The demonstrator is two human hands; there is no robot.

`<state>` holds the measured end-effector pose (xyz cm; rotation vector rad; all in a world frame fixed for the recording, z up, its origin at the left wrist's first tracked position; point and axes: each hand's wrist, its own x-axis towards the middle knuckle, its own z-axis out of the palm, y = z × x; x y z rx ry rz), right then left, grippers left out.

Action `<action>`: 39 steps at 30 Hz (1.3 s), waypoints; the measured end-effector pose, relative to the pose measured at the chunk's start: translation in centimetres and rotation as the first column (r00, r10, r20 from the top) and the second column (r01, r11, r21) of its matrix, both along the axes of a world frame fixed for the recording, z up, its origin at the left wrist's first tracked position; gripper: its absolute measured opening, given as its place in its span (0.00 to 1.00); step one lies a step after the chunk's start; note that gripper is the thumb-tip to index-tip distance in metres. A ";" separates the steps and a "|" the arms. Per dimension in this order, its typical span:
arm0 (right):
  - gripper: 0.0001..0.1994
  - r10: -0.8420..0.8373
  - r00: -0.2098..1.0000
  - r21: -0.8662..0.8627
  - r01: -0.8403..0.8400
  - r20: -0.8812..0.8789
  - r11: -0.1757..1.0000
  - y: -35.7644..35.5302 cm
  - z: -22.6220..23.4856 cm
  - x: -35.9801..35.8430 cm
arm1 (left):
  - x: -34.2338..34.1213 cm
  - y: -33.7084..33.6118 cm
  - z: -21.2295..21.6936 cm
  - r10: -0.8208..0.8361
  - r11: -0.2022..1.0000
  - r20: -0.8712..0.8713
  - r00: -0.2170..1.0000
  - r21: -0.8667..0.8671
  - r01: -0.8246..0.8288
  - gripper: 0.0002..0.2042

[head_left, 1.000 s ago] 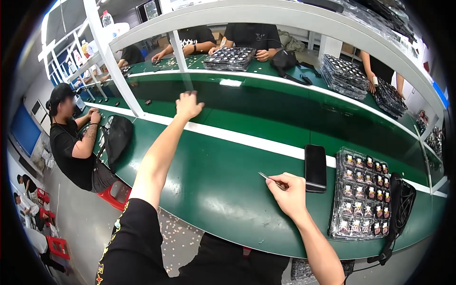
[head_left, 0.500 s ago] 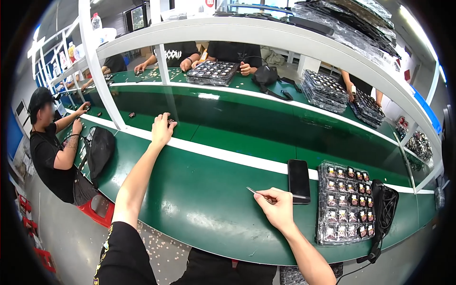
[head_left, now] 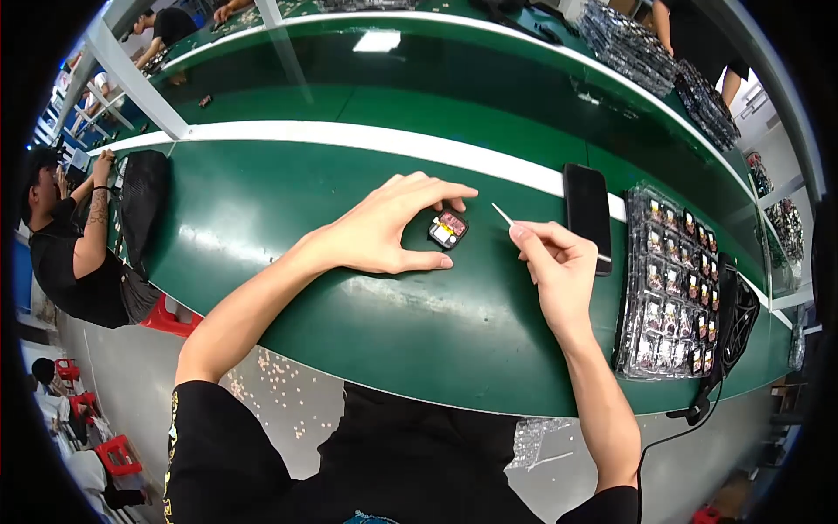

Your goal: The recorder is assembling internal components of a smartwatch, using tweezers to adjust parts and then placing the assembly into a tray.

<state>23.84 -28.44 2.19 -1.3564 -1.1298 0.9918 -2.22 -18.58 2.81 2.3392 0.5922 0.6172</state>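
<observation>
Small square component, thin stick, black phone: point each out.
small square component (head_left: 448, 230), head view, its pink top face
thin stick (head_left: 501, 214), head view, its bare shaft
black phone (head_left: 587, 205), head view, middle of its screen

Green worktop (head_left: 288, 218), glossy, curved by the lens, with a white stripe (head_left: 349, 137) running along it. Lying on it: a small square part (head_left: 448, 230) near the middle, a black phone (head_left: 587, 210) flat just right of that, across the stripe, and a clear tray (head_left: 668, 284) of small parts beside the phone at the right end. A black bag (head_left: 142, 196) sits at the left end. Black cable (head_left: 711, 371) hangs off the right edge. More stacked trays (head_left: 630, 44) on the far side.
</observation>
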 end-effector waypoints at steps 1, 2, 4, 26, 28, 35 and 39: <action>0.07 0.012 1.000 0.008 -0.012 -0.002 1.000 0.1 -0.1 -0.2 | -0.1 -0.2 -0.3 0.017 0.999 -0.011 1.000 0.045 -0.016 0.40; 0.06 0.027 1.000 -0.006 -0.027 0.002 1.000 0.3 -0.2 -0.2 | -0.1 0.0 -0.7 0.032 0.995 -0.023 0.999 0.097 -0.029 0.40; 0.06 0.035 0.999 0.026 -0.035 -0.006 0.999 0.0 -0.2 -0.7 | -0.1 -0.1 -1.5 0.007 1.000 0.012 1.000 0.015 -0.008 0.39; 0.07 0.093 0.994 0.017 -0.094 0.051 0.995 -1.1 0.3 -1.3 | -1.5 0.4 -1.8 -0.004 0.993 -0.003 1.000 0.115 0.005 0.28; 0.07 0.108 0.992 0.021 -0.110 0.061 0.994 -1.2 0.2 -1.2 | -1.3 -0.4 -1.3 -0.009 0.996 -0.040 0.999 0.085 0.012 0.28; 0.03 0.141 0.935 0.164 -0.202 0.326 0.966 -0.9 -1.0 -1.0 | -0.9 -0.8 -1.1 -0.011 0.999 -0.081 0.997 0.037 0.014 0.26; 0.04 0.124 0.899 0.178 -0.216 0.420 0.960 -0.8 -1.3 -1.1 | -0.9 -0.6 -1.4 -0.009 0.999 -0.068 0.998 0.037 0.012 0.26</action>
